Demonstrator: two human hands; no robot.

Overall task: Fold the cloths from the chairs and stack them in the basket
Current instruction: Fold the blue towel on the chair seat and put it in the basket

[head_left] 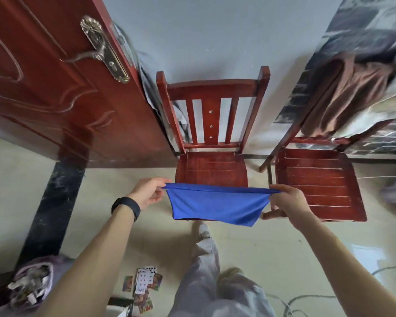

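Note:
A blue cloth hangs stretched in the air in front of the middle red wooden chair. My left hand pinches its left top corner, and my right hand pinches its right top corner. The cloth is doubled over, its lower edge drooping to the right. A brown cloth is draped over the back of the second red chair on the right. The seats of both chairs are bare. A purple fabric basket stands on the floor at the lower left, partly cut off.
A red door stands open at the left, close to the middle chair. Playing cards lie scattered on the pale tiled floor near my feet. My legs and shoes are below the cloth. A cable runs across the floor at the lower right.

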